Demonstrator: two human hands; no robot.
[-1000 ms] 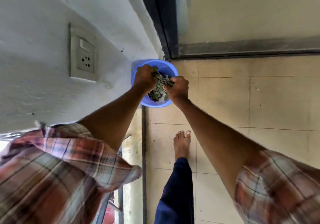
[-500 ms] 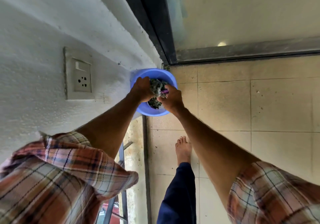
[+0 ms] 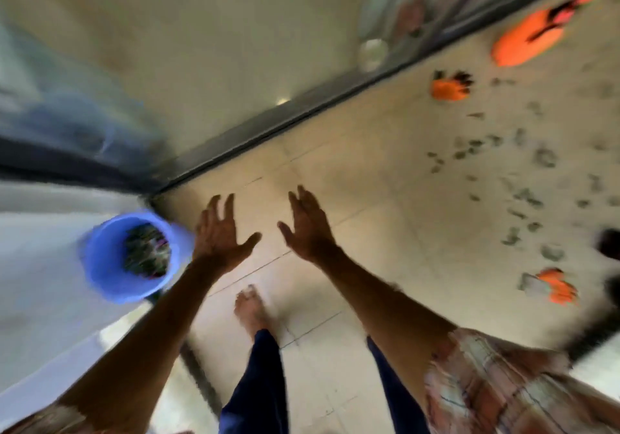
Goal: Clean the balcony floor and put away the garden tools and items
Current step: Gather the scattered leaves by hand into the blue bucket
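A blue bucket (image 3: 110,266) with dark leaf litter (image 3: 146,249) inside stands at the left against the white wall. My left hand (image 3: 219,232) hovers just right of the bucket's rim, fingers spread, holding nothing. My right hand (image 3: 308,227) is beside it over the bare tiles, also spread and empty. Scattered leaves (image 3: 523,195) lie on the floor at the right. The view is motion-blurred.
Orange items lie on the floor: a large one (image 3: 526,44) near the glass door track (image 3: 302,118), a smaller one (image 3: 449,88), and one with a grey part (image 3: 553,287) at the right. A dark object (image 3: 609,247) sits at the right edge. My bare foot (image 3: 251,309) stands on the tiles.
Both hands have left the bucket and let go of the leaves, which now lie inside it. The hands are spread over the floor, and my view has swung right toward the littered tiles.
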